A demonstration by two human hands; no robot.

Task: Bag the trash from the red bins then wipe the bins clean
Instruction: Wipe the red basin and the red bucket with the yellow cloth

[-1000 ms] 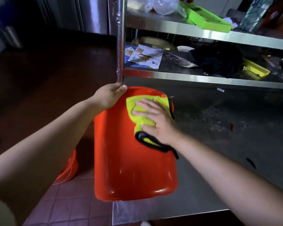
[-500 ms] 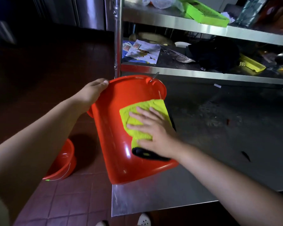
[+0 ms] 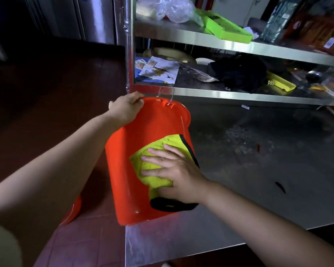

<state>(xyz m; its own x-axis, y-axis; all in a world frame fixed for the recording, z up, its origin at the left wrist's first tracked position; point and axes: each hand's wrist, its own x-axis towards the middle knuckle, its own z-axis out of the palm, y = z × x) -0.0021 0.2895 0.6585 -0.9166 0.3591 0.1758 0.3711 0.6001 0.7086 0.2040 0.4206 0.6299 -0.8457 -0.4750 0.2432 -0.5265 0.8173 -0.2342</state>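
Red bins, two: one [image 3: 127,166] tilted on steel table [image 3: 239,209] corner, left hand [image 3: 126,109] gripping its rim; right hand [image 3: 175,170] flat, fingers spread, pressing one yellow cloth [image 3: 154,160] against its wall. Second bin [image 3: 72,211] on floor below left forearm. Bare tabletop beyond right hand.

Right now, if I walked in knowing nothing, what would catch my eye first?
The bright red bin, tipped on its side at the corner of the steel table, fills the middle of the view. The left hand grips its rim while the right hand presses a yellow cloth flat against its outer wall. Behind, cluttered metal shelves hold a lime-green tray and papers.
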